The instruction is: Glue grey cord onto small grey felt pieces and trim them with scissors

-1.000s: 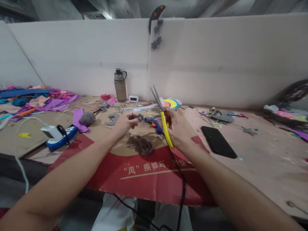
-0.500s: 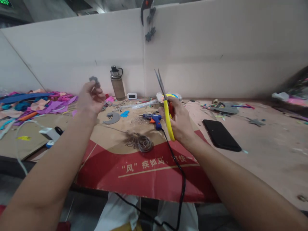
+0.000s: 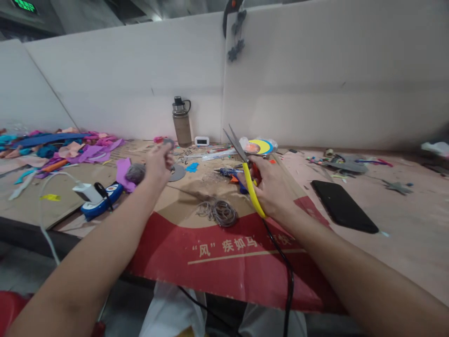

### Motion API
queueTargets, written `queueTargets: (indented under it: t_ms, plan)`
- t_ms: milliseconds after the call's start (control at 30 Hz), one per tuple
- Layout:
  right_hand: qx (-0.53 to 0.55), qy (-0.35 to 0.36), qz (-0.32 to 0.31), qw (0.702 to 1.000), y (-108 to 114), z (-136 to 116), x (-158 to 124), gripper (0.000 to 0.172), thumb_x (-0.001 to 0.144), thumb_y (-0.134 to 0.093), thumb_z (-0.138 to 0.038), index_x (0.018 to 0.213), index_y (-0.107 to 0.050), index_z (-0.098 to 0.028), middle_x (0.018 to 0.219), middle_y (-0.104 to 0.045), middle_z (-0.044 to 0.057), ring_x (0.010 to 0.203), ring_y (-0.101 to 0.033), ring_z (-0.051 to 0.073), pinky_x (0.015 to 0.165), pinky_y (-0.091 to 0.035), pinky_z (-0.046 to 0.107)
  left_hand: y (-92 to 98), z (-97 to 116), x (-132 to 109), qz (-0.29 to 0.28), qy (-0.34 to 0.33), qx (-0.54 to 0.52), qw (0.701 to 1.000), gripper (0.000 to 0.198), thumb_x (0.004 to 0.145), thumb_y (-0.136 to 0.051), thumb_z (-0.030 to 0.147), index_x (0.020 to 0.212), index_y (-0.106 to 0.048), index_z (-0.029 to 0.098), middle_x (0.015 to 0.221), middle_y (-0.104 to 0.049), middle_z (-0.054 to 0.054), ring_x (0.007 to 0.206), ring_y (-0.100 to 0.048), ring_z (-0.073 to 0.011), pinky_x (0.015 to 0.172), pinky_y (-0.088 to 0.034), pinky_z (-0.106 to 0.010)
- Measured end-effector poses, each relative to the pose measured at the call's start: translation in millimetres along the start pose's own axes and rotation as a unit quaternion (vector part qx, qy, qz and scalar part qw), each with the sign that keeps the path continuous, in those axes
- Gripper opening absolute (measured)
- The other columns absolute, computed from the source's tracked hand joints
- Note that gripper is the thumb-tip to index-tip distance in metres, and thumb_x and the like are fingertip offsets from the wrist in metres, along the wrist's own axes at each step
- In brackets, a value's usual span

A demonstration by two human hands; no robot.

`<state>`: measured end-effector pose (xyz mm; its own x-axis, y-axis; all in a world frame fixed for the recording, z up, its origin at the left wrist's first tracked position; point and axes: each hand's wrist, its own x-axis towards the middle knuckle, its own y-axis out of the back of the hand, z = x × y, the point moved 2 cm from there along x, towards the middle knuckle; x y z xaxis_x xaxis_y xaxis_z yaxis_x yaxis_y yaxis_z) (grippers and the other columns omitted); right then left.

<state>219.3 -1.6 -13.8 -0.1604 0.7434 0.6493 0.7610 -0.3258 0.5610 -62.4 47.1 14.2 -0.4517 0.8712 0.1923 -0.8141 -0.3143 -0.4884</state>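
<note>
My left hand (image 3: 159,164) is raised over the cardboard with its fingers pinched on a small grey felt piece (image 3: 168,142), whose outline is blurred. A thin grey cord (image 3: 187,191) runs from below that hand to a loose coil of cord (image 3: 225,213) on the cardboard. In my right hand (image 3: 275,192) is a pair of scissors (image 3: 250,185) with yellow and red handles, blades pointing up and slightly apart. Behind the scissors lies a blue glue gun (image 3: 242,188), partly hidden. A grey crescent shape (image 3: 178,173) rests just right of my left hand.
Colourful felt scraps (image 3: 101,152) pile up at left, near a blue power strip (image 3: 101,206) with a white charger (image 3: 87,193). A bottle (image 3: 182,126) and small clock (image 3: 202,141) stand by the partition. A black phone (image 3: 343,206) and grey star (image 3: 397,187) lie right.
My left hand has come down and rightward with the grey piece. My right hand and the scissors have dropped a little. The whole view has shifted, showing more of the left side.
</note>
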Motion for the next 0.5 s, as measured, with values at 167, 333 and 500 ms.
queueTargets:
  t_ms: [167,333,500]
  plan:
    - [-0.007,-0.013,-0.031,0.999,-6,3,-3,0.046,0.086,-0.053,-0.043,0.125,-0.051,-0.019,0.094,-0.052,0.008,0.074,-0.051,0.020,0.066,-0.045,0.034,-40.3,-32,-51,-0.186,-0.003,0.134,0.973,0.017,0.065,-0.075,0.023,0.072,-0.061,0.016,0.059,-0.055,0.003,0.046,-0.043,-0.0052,0.043,-0.031,-0.019]
    - [-0.042,-0.012,-0.004,0.999,-2,-6,-3,0.055,0.084,-0.054,-0.048,0.130,-0.045,-0.019,0.105,-0.047,0.012,0.086,-0.052,0.024,0.078,-0.048,0.043,-74.0,-23,-68,-0.256,0.018,0.101,0.961,0.014,0.068,-0.073,0.023,0.073,-0.061,0.016,0.061,-0.055,0.003,0.051,-0.046,-0.0057,0.046,-0.034,-0.019]
    - [-0.052,0.002,-0.013,0.999,-1,-9,-1,0.053,0.084,-0.056,-0.049,0.125,-0.048,-0.018,0.106,-0.048,0.013,0.093,-0.053,0.027,0.083,-0.048,0.046,-78.6,-20,-75,-0.229,0.130,-0.034,0.964,0.025,0.061,-0.078,0.020,0.076,-0.058,0.016,0.067,-0.055,0.004,0.051,-0.048,-0.0038,0.046,-0.036,-0.016]
